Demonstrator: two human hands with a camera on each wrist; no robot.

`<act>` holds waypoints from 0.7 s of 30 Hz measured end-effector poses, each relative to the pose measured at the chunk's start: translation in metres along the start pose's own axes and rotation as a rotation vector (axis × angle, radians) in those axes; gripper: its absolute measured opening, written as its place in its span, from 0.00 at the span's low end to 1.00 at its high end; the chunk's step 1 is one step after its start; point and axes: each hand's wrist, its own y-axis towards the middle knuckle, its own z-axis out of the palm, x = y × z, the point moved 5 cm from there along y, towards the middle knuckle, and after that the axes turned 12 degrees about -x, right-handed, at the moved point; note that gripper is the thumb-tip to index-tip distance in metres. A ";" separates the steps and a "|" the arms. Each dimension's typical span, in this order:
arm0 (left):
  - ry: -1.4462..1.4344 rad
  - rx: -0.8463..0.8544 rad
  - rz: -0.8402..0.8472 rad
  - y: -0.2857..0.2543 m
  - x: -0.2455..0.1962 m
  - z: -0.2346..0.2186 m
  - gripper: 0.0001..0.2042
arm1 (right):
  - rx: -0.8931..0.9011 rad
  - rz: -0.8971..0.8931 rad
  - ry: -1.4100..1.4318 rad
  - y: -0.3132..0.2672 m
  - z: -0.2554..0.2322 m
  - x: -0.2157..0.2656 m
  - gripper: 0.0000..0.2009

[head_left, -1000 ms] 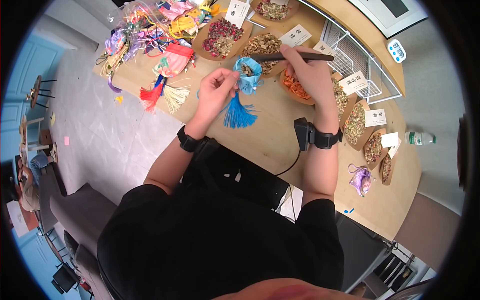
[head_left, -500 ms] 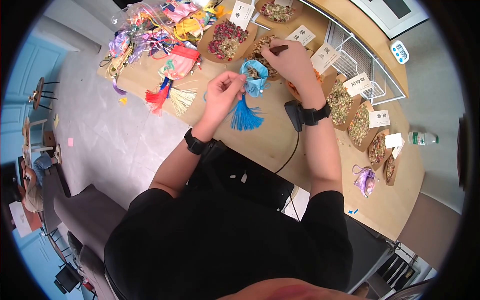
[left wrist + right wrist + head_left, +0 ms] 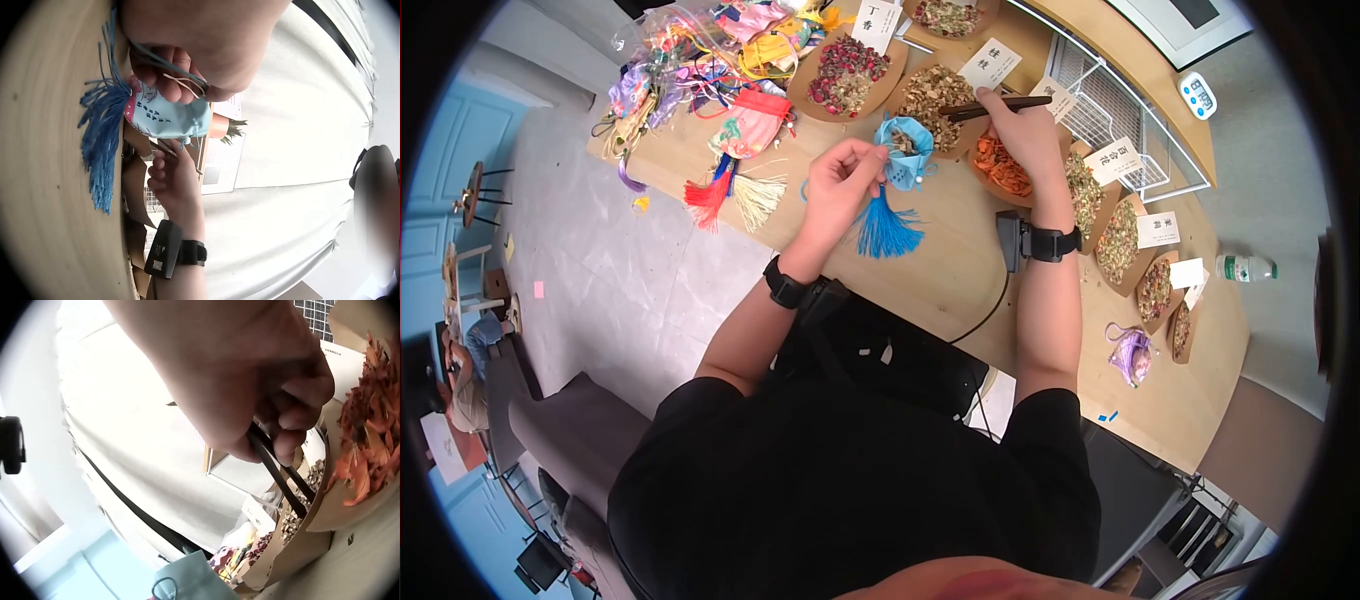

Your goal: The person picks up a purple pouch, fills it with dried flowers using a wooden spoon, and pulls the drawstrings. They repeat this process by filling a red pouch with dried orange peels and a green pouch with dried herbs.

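Note:
My left hand [image 3: 842, 178] pinches the rim of a small light-blue drawstring pouch [image 3: 910, 168], which stands with its mouth open and dried bits inside. From its bottom hangs a blue tassel [image 3: 888, 232]; flowers and dark lettering show on the cloth [image 3: 164, 117] in the left wrist view. My right hand [image 3: 1032, 142] grips dark brown chopsticks [image 3: 972, 110]. In the right wrist view their tips [image 3: 301, 510] are down over a paper tray of chopped tan dried herb [image 3: 935, 90], just beyond the pouch. A tray of orange dried petals [image 3: 1000, 168] lies under the right hand.
More paper trays of dried flowers [image 3: 845, 75] curve along the table, with name cards [image 3: 990, 62] behind. Colourful pouches [image 3: 750, 125] are heaped at the left. A purple pouch [image 3: 1132, 355] lies at the right, near blue scraps [image 3: 1108, 417]. A white wire rack [image 3: 1100, 115] stands behind.
My right hand with the chopsticks reached in over the tan herb tray, then drew back slightly rightward. My left hand keeps holding the blue pouch in nearly the same place.

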 end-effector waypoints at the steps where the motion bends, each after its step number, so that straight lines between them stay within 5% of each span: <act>1: 0.019 0.008 -0.004 -0.001 -0.002 0.000 0.06 | 0.007 -0.014 0.040 -0.004 0.004 0.005 0.23; 14: 0.009 -0.005 0.002 0.001 0.000 0.000 0.07 | -0.018 -0.163 0.193 -0.010 0.017 0.017 0.20; 21: -0.009 -0.011 -0.007 0.001 0.002 -0.001 0.07 | 0.053 -0.110 0.385 -0.027 -0.025 0.059 0.19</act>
